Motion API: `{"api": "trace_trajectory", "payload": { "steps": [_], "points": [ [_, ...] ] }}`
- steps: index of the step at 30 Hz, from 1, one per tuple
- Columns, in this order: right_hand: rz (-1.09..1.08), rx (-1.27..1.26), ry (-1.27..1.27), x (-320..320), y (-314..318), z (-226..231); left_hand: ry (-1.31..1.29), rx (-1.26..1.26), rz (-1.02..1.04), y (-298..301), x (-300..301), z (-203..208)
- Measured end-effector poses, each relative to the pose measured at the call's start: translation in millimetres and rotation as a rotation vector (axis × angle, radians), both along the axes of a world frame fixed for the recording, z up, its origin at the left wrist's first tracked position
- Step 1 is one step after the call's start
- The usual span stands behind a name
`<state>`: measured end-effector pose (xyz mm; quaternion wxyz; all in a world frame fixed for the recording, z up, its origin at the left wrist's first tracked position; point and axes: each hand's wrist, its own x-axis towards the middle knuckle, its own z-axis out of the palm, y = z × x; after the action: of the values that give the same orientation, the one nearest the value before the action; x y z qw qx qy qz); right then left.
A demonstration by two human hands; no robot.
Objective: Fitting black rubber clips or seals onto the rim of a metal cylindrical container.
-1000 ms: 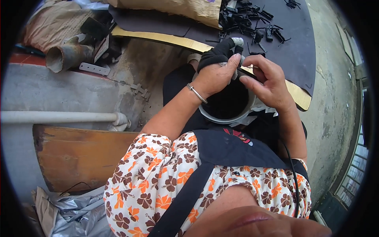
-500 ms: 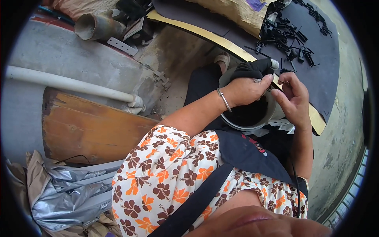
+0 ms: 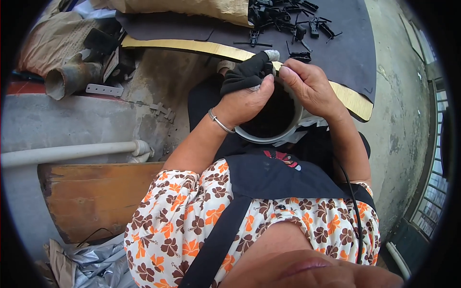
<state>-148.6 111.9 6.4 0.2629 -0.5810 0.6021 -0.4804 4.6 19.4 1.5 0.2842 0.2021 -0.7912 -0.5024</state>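
Left grip: My left grip (image 3: 247, 89) is bending its fingers inward, nearly closed, and is holding a small black piece (image 3: 269, 70) between the bare thumb and the covered fingers. The exact shape I cannot tell.
Covering: A black glove (image 3: 244, 75) is wrapping these fingers, and a whitish tip cover (image 3: 272, 55) is showing at the far end.
Right grip: My right grip (image 3: 312, 86) is pinching thumb and forefinger together, just beside the left one. Whether something thin is sitting between them, I cannot tell.
Bucket: Below both grips a pale bucket (image 3: 273, 140) is standing, and dark contents (image 3: 269, 117) are filling its inside.
Tabletop: Beyond my grips the dark tabletop (image 3: 345, 67) is showing its yellow edge toward me.
Black pieces: Many black clip-like pieces (image 3: 300, 32) are lying there, past the right grip; one is resting near its fingers.
Paper: Brown paper (image 3: 192, 7) is covering the tabletop, beyond and left of the left grip.
Far left: Well apart from the left grip, a rusty pipe (image 3: 72, 79) is lying near a white perforated strip (image 3: 104, 90).
Wrist: Behind the left grip a metal bangle (image 3: 221, 122) is circling my wrist.
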Motion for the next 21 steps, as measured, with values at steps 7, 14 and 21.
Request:
{"api": "trace_trajectory", "payload": {
  "steps": [7,14,21],
  "points": [
    [-0.014,0.068,0.066,11.5,-3.6,-3.2,0.134,-0.402,-0.008,-1.4,-5.2,-5.2],
    [-0.019,0.015,-0.009,19.8,-12.2,-31.0,0.011,-0.700,0.065,0.7,-0.7,-6.2],
    [-0.011,-0.014,-0.120,6.1,-3.3,-10.8,0.005,-0.139,-0.027,-11.3,3.9,5.3]
  ]
}}
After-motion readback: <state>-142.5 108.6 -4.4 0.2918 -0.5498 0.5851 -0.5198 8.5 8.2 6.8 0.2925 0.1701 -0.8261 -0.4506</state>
